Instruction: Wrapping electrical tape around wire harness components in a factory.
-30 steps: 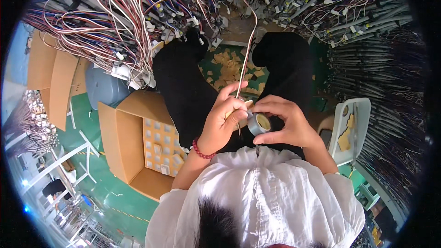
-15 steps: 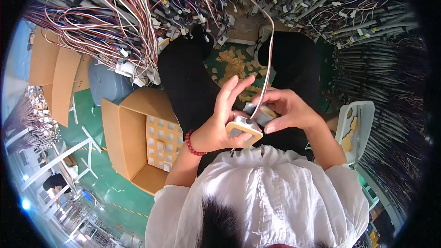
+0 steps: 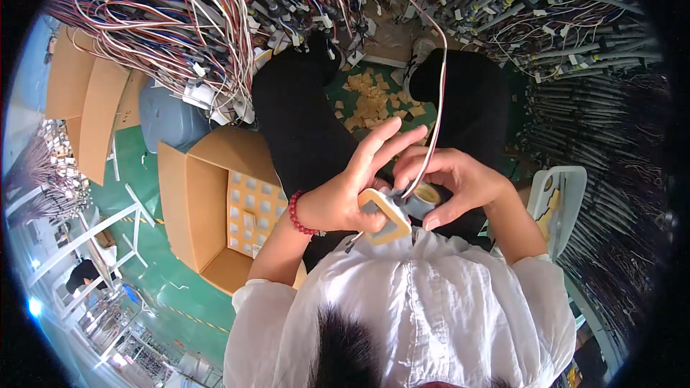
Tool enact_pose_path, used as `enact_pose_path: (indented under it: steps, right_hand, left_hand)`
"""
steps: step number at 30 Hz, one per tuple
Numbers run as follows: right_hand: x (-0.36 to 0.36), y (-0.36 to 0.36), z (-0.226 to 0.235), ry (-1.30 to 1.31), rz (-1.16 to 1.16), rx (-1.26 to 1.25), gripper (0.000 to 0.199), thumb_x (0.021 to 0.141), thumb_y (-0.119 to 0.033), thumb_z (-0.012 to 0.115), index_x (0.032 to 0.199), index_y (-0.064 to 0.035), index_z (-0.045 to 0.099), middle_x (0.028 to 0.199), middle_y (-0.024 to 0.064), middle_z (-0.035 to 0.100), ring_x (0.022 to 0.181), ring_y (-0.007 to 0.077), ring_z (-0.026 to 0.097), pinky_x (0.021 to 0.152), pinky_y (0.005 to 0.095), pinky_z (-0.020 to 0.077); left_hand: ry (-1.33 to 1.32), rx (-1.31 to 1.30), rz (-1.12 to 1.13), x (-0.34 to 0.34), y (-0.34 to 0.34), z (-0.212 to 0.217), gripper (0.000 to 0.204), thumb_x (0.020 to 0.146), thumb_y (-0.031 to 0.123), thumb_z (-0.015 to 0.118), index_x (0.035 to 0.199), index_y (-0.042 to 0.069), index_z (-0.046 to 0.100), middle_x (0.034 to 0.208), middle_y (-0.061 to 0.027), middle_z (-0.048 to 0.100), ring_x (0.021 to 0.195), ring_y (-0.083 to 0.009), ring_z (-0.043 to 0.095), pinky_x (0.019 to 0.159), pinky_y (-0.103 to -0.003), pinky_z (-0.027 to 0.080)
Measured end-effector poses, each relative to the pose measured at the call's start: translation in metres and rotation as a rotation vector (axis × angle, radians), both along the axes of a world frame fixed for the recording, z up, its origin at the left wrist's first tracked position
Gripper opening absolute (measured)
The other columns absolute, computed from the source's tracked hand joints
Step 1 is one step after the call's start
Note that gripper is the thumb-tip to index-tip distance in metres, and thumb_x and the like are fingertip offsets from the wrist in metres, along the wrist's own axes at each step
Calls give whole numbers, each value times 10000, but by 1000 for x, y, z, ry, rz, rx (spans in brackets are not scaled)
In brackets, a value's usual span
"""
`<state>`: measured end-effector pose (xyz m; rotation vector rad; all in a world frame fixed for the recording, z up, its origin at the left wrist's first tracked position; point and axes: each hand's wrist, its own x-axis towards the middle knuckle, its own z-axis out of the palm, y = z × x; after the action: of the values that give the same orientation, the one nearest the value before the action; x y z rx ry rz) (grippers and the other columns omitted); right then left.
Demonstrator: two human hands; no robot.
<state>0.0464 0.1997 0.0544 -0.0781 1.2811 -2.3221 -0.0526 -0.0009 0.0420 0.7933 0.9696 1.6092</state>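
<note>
My left hand (image 3: 338, 205) is closed on a small white housing with a tan rectangular rim (image 3: 392, 208), its thumb pressed on the open face. A thin red and white cable (image 3: 442, 79) drops from above to the housing. Beside it, my right hand (image 3: 474, 183) grips a grey roll of tape (image 3: 420, 202) with a tan core. The fingertips of my right hand are close to the cable where it meets the housing. Part of the join is hidden by the fingers. A short wire end (image 3: 352, 243) sticks out below the housing.
An open carton (image 3: 188, 208) at my left holds rows of tan-rimmed white pieces. Beyond it stands a blue-grey stool (image 3: 169, 123). Paper scraps (image 3: 370, 100) litter the green floor between my legs. Cable bundles (image 3: 172, 36) hang ahead and at right, near a white plastic bin (image 3: 568, 208).
The housing has turned, so its tan-rimmed face tilts more. My right hand has shifted slightly, and more of the tape roll's core now shows. The cable has swung a little right.
</note>
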Motion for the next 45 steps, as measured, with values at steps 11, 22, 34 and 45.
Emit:
enact_pose_path:
  steps: [11, 22, 34, 45]
  right_hand:
    - [-7, 5, 9, 265, 153, 249, 453, 714, -103, 736, 1141, -34, 601, 1152, 89, 532, 1132, 245, 470, 1015, 372, 336]
    - [2, -7, 24, 3, -108, 162, 547, 728, -9, 696, 1227, -62, 477, 1154, 68, 492, 1140, 188, 466, 1001, 355, 380]
    - [6, 13, 42, 486, 67, 516, 556, 610, -147, 785, 1110, 3, 595, 1028, 146, 547, 940, 314, 549, 840, 377, 437]
    - [1, 26, 28, 432, 110, 434, 516, 663, -143, 807, 1120, 15, 627, 1067, 125, 588, 987, 241, 573, 875, 332, 440]
  left_hand:
    - [-330, 11, -11, 0, 2, -8, 1040, 717, 116, 718, 1473, 137, 5, 1526, -149, 176, 926, -99, 537, 719, -213, 479]
    - [465, -126, 233, 9, -18, -2, 260, 816, 98, 620, 1045, 29, 517, 1034, -115, 517, 1006, -246, 513, 883, -331, 415]
    - [270, -102, 270, 15, -29, 11, 238, 800, -62, 591, 1002, 22, 496, 965, -110, 552, 881, -164, 545, 782, -270, 442]
    - [836, -273, 446, 18, -11, 14, 309, 726, -121, 606, 955, 5, 441, 758, -126, 616, 631, -272, 632, 566, -298, 511]
